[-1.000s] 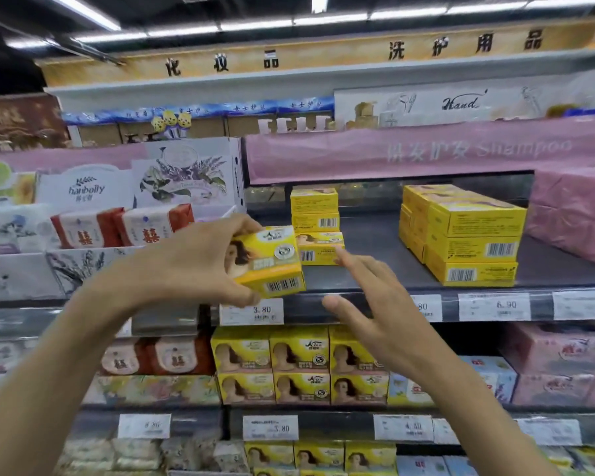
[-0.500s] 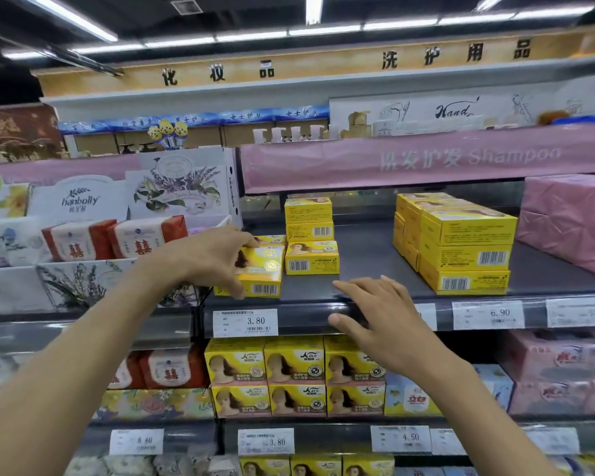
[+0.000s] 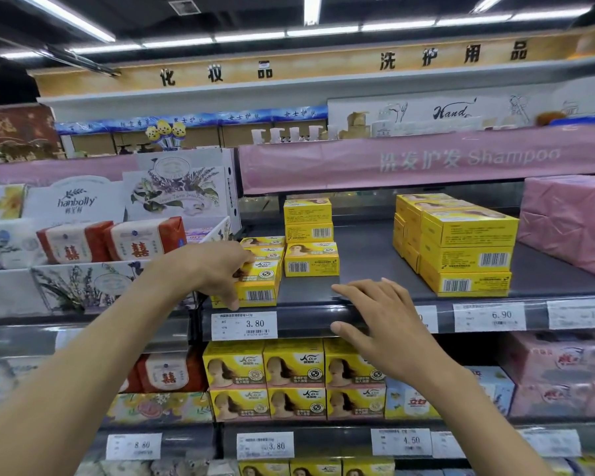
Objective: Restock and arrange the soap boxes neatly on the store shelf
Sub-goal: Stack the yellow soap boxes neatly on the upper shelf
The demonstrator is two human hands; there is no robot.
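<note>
My left hand (image 3: 217,269) clamps the soap box (image 3: 259,286) at 10 o'clock, long axis 9-to-3, barcode facing me; right hand (image 3: 385,324) rests spread flat.

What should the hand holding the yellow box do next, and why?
Probably let go. The left hand grips the box, which already seems to sit on the shelf in front of more yellow boxes, above the 3.80 tag. The right hand lies open on the shelf edge.

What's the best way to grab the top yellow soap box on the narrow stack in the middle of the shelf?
Reach in from the front and pinch the top yellow soap box across its left and right ends. It lies flat, long face forward, and both ends appear free of neighbours.
</note>
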